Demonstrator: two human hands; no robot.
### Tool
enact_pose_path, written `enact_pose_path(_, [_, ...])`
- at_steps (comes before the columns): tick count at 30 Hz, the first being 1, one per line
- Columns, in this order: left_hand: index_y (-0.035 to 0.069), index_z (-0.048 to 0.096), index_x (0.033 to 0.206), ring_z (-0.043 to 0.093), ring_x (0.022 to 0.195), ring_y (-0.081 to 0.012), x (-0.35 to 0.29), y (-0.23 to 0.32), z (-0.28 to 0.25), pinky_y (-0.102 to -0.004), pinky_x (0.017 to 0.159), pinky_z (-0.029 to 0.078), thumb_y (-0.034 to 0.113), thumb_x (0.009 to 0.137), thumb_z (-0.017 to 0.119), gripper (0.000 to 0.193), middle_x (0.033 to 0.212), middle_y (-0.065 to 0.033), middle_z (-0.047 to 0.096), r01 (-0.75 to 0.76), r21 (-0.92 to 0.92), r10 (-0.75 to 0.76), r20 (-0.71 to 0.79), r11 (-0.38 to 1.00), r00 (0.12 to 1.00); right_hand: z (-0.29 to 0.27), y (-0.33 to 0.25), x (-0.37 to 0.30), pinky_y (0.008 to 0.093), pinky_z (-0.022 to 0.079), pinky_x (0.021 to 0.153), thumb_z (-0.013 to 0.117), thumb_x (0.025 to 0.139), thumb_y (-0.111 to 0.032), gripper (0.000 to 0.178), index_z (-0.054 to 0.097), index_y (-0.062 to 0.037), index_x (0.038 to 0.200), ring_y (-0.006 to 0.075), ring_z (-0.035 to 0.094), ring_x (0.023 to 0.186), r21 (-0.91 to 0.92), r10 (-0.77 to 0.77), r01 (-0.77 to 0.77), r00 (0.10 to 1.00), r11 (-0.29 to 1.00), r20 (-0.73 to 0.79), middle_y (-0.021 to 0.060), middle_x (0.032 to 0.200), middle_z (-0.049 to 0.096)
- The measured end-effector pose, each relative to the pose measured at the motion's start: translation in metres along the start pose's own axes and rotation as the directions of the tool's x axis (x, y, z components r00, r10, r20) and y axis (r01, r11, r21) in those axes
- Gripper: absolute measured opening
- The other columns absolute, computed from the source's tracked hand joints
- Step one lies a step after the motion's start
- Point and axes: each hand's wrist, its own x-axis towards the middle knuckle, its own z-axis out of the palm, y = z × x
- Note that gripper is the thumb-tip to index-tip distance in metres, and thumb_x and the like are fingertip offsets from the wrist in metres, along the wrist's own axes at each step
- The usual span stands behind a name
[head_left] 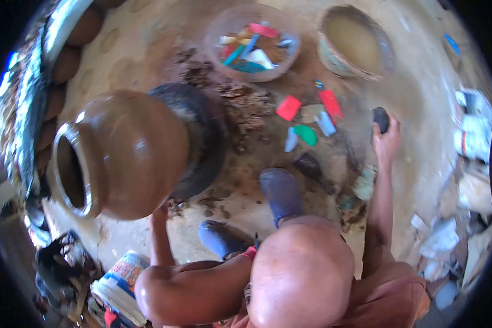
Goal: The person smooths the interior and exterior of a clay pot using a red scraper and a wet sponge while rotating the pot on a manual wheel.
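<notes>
A large wet brown clay pot (136, 147) stands at the left, its wide rimmed mouth toward the left side of the picture. Beneath it is a dark round base (205, 145). My left hand (161, 210) reaches to the lower edge of the pot, near where it meets the base; its fingers are mostly hidden behind the clay. Out to the right, my right hand (387, 143) is closed around a dark rounded lump (381, 118), low over the floor. What the lump is made of does not show.
A clear plastic tub (213, 63) of coloured scraps and a basin (331, 57) of murky water stand at the far side. Red pieces (288, 107), a green piece (305, 135) and clay crumbs (249, 106) lie between my hands. A white bucket (123, 279) sits lower left.
</notes>
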Motion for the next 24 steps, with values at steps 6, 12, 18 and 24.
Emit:
enact_pose_path(6, [0.016, 0.058, 0.146, 0.063, 0.127, -0.0254, 0.012, 0.005, -0.017, -0.0503, 0.105, 0.052, 0.039, 0.104, 0.068, 0.049, 0.143, -0.0071, 0.066, 0.014, -0.022, -0.012, 0.078, 1.0, 0.997, 0.018, 0.051, -0.001, 0.0477, 0.054, 0.103, 0.077, 0.087, -0.011, 0.054, 0.065, -0.0131, 0.139, 0.04, 0.067, 0.117, -0.277, 0.025, 0.012, 0.991, 0.961, 0.131, 0.0176, 0.132, 0.067])
enact_pose_path(12, [0.017, 0.059, 0.147, 0.064, 0.126, -0.0254, 0.009, 0.007, -0.025, -0.0517, 0.106, 0.051, 0.04, 0.103, 0.069, 0.05, 0.142, -0.0067, 0.067, 0.027, -0.039, -0.024, 0.079, 0.999, 0.997, 0.045, -0.054, -0.015, 0.0503, 0.058, 0.096, 0.073, 0.092, -0.021, 0.039, 0.071, -0.0054, 0.128, 0.0403, 0.07, 0.11, 0.026, -0.128, 0.125, 0.971, 0.992, 0.202, 0.0207, 0.12, 0.071])
enact_pose_path(18, [0.019, 0.058, 0.147, 0.062, 0.13, -0.025, 0.005, 0.006, -0.028, -0.0545, 0.106, 0.051, 0.045, 0.103, 0.068, 0.052, 0.148, -0.0056, 0.064, 0.027, -0.01, -0.024, 0.214, 1.0, 0.976, 0.099, -0.082, 0.012, 0.0516, 0.057, 0.094, 0.079, 0.087, -0.02, 0.039, 0.072, -0.0036, 0.122, 0.0424, 0.07, 0.112, -0.054, -0.029, 0.056, 0.914, 0.997, 0.405, 0.0229, 0.116, 0.073])
enact_pose_path(24, [0.018, 0.058, 0.148, 0.061, 0.132, -0.0262, -0.007, -0.016, 0.003, -0.0552, 0.105, 0.052, 0.041, 0.103, 0.069, 0.052, 0.15, -0.0041, 0.061, 0.007, -0.042, -0.002, 0.107, 0.999, 0.994, 0.076, -0.076, 0.035, 0.0525, 0.055, 0.085, 0.08, 0.086, -0.014, 0.024, 0.071, -0.0026, 0.106, 0.041, 0.072, 0.097, 0.017, -0.09, 0.095, 0.84, 0.995, 0.536, 0.0213, 0.099, 0.072])
